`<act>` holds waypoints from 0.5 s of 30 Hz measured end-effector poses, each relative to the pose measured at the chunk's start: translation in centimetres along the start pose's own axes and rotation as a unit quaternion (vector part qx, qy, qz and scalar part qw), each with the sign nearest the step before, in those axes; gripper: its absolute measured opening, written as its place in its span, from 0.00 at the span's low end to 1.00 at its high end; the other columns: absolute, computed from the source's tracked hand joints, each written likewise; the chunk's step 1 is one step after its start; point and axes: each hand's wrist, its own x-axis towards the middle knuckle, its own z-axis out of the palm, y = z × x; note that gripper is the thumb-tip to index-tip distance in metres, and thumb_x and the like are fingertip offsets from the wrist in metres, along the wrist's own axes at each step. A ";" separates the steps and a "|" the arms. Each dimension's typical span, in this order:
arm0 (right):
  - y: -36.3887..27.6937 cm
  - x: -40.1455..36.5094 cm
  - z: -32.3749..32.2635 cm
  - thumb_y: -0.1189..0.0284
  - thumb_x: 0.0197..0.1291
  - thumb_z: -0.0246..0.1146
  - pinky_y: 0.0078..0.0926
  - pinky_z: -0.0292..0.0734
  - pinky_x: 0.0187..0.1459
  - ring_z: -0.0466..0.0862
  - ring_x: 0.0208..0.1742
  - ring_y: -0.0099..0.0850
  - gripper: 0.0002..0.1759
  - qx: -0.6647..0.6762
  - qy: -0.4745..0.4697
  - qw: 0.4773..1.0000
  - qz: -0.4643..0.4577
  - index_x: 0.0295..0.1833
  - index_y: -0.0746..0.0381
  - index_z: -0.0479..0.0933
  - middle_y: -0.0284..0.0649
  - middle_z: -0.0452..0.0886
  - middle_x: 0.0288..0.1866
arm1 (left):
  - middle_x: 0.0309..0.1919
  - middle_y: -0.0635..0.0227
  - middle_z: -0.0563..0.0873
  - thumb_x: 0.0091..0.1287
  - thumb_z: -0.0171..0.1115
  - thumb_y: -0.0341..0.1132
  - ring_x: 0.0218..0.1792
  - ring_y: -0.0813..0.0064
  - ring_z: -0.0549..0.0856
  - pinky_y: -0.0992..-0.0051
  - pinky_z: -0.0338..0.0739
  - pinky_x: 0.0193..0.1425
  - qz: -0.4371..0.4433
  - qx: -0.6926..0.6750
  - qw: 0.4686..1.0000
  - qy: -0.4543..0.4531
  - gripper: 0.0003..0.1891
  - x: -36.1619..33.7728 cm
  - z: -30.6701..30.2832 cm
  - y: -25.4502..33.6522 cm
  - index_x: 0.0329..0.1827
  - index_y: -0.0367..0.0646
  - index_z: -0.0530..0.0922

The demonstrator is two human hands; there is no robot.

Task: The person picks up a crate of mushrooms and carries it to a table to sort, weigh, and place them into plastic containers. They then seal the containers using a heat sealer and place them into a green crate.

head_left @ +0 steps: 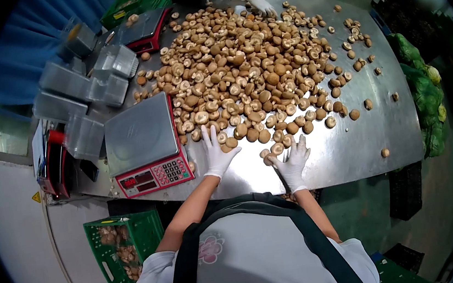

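Observation:
A large heap of brown shiitake mushrooms (pixel 246 67) covers the middle of the metal table (pixel 354 144). My left hand (pixel 218 154), in a white glove, is at the heap's near edge with fingers spread; its thumb side is right at a few mushrooms. To the right, my gloved right hand (pixel 293 165) has its fingers stretched out and apart, with the thumb beside a small cluster of mushrooms (pixel 276 149). Left of my left hand is a scale (pixel 141 132) with a grey plate and red keypad front; nothing lies on its plate.
Clear plastic trays (pixel 68 83) are stacked at the left. A second red scale (pixel 143 31) stands farther back. Across the table, another person's gloved hand (pixel 261 5) reaches into the heap. A green crate (pixel 127 251) with bagged mushrooms sits lower left; green net sacks (pixel 427 104) stand at right.

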 end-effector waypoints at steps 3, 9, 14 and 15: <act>-0.5 1.2 -0.1 0.42 0.36 0.68 0.66 0.48 0.60 0.56 0.68 0.53 0.50 -0.038 -0.039 0.996 -0.070 0.64 0.57 0.63 0.55 0.56 0.68 | 0.71 0.49 0.46 0.37 0.77 0.48 0.67 0.46 0.55 0.56 0.54 0.68 0.034 0.075 0.997 -0.011 0.57 3.0 0.7 0.9 0.70 0.40 0.51; 2.9 -2.4 0.0 0.37 0.36 0.65 0.66 0.50 0.59 0.60 0.65 0.55 0.51 -0.114 -0.102 0.981 -0.116 0.61 0.61 0.65 0.54 0.62 0.63 | 0.69 0.46 0.50 0.42 0.75 0.51 0.67 0.41 0.55 0.52 0.57 0.66 0.063 0.085 0.994 -0.031 0.53 1.4 -0.6 0.5 0.69 0.41 0.54; -1.7 3.0 1.4 0.44 0.37 0.68 0.65 0.50 0.60 0.59 0.66 0.57 0.49 -0.132 -0.121 0.983 -0.041 0.64 0.60 0.64 0.54 0.62 0.63 | 0.68 0.46 0.52 0.41 0.74 0.52 0.64 0.38 0.58 0.46 0.56 0.65 0.032 0.073 0.996 -0.049 0.51 2.1 0.9 -0.8 0.67 0.44 0.57; -3.0 5.4 1.7 0.48 0.37 0.69 0.63 0.52 0.60 0.58 0.65 0.59 0.48 -0.101 -0.135 0.985 -0.038 0.64 0.59 0.64 0.56 0.61 0.63 | 0.68 0.47 0.52 0.41 0.74 0.50 0.64 0.38 0.58 0.45 0.55 0.64 0.058 0.084 0.994 -0.047 0.49 2.7 1.4 -0.8 0.67 0.46 0.59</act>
